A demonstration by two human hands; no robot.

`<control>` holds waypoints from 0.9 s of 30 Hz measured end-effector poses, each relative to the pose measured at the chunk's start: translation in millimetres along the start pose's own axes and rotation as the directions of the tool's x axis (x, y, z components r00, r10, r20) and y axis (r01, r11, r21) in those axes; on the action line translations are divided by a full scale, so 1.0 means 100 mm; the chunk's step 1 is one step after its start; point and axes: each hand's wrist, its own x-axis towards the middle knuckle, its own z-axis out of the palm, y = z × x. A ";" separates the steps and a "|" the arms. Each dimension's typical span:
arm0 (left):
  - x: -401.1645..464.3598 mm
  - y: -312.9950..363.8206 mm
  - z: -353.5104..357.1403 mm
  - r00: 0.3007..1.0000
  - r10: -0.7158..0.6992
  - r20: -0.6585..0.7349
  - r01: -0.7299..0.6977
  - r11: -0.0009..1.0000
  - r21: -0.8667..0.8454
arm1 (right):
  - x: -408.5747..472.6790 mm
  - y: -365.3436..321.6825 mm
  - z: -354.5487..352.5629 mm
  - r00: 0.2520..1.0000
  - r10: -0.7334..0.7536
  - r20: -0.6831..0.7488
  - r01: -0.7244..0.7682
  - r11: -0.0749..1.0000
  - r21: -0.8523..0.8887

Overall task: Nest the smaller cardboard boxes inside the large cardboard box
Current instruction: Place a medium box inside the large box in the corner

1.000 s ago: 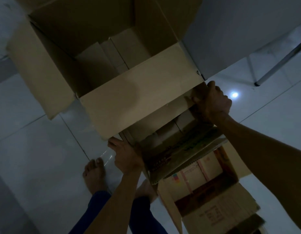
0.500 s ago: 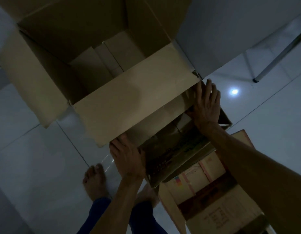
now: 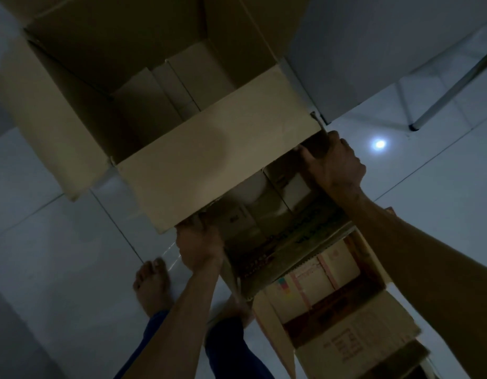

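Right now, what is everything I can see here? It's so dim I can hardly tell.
large cardboard box: one, tan, open on the floor, its near flap hanging toward the person.
smaller cardboard box: one, dark with print, open, held just below that flap.
printed cardboard box: one, tan and dark, open on the floor, lower right.
floor: pale grey tiles, with a bright light reflection.
metal leg: one, pale, upper right.
feet: two, bare, below blue trouser legs.
hands: left hand and right hand grip the smaller box's opposite edges.
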 end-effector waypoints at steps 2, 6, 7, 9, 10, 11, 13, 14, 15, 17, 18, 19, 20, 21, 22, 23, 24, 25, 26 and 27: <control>-0.03 0.01 -0.02 1.000 -0.010 0.002 0.010 1.000 -0.011 | 0.06 -0.01 -0.02 0.999 0.039 0.008 -0.039 0.999 0.006; -0.02 0.04 -0.05 1.000 -0.020 -0.006 0.020 1.000 -0.020 | 0.10 -0.07 -0.02 0.997 0.067 0.028 -0.067 0.998 0.012; 0.00 0.03 -0.06 1.000 -0.002 -0.011 0.001 1.000 -0.026 | 0.09 -0.09 -0.03 0.997 0.066 0.031 -0.067 0.998 0.013; 0.03 0.00 -0.09 1.000 0.025 -0.010 -0.025 0.999 -0.030 | 0.09 -0.14 -0.05 0.998 0.061 0.034 -0.061 0.998 0.021; 0.05 -0.02 -0.11 0.999 0.037 -0.005 -0.037 0.999 -0.031 | 0.08 -0.16 -0.07 0.998 0.054 0.033 -0.055 0.998 0.029; 0.05 -0.05 -0.14 0.999 0.051 -0.004 -0.051 0.998 -0.034 | 0.07 -0.18 -0.08 0.998 0.044 0.033 -0.045 0.998 0.036; 0.03 -0.08 -0.21 0.997 0.071 -0.018 -0.072 0.997 -0.041 | 0.03 -0.22 -0.11 0.999 0.015 0.045 -0.016 0.999 0.037; 0.01 -0.10 -0.25 0.997 0.080 -0.025 -0.081 0.996 -0.050 | 0.00 -0.24 -0.13 0.999 0.003 0.054 -0.005 0.999 0.034; -0.02 -0.11 -0.28 0.996 0.088 -0.024 -0.090 0.994 -0.062 | -0.03 -0.26 -0.15 0.998 -0.004 0.060 0.002 0.999 0.032; -0.09 -0.10 -0.37 0.996 0.091 0.006 -0.090 0.992 -0.084 | -0.11 -0.28 -0.19 0.998 -0.009 0.065 0.007 1.000 0.026; -0.12 -0.10 -0.42 0.996 0.084 0.030 -0.081 0.993 -0.089 | -0.16 -0.29 -0.21 0.998 -0.007 0.063 0.006 1.000 0.019; -0.16 -0.10 -0.47 0.996 0.075 0.049 -0.071 0.994 -0.078 | -0.20 -0.29 -0.21 0.998 0.000 0.059 -0.001 1.000 0.012; -0.21 -0.11 -0.52 0.996 0.068 0.060 -0.065 0.997 -0.047 | -0.26 -0.29 -0.22 0.998 0.010 0.056 -0.011 1.000 0.007; -0.25 -0.12 -0.58 0.996 0.065 0.059 -0.064 0.998 -0.010 | -0.31 -0.29 -0.22 0.998 0.023 0.055 -0.023 1.000 0.003; -0.29 -0.14 -0.64 0.997 0.060 0.058 -0.061 0.998 0.013 | -0.37 -0.29 -0.22 0.998 0.034 0.054 -0.034 0.999 -0.002; -0.32 -0.16 -0.70 0.996 0.060 0.070 -0.062 0.998 0.022 | -0.44 -0.30 -0.22 0.998 0.041 0.054 -0.041 0.999 -0.008; -0.33 -0.20 -0.75 0.994 0.065 0.086 -0.067 0.997 0.029 | -0.50 -0.32 -0.21 0.997 0.048 0.055 -0.047 0.999 -0.014; -0.33 -0.25 -0.78 0.993 0.075 0.093 -0.079 0.996 0.037 | -0.57 -0.35 -0.21 0.997 0.050 0.057 -0.049 0.999 -0.018; -0.29 -0.31 -0.81 0.992 0.088 0.093 -0.093 0.995 0.046 | -0.63 -0.37 -0.21 0.997 0.049 0.058 -0.048 0.999 -0.019; -0.24 -0.38 -0.82 0.991 0.099 0.089 -0.103 0.993 0.052 | -0.68 -0.39 -0.22 0.997 0.049 0.058 -0.048 0.999 -0.018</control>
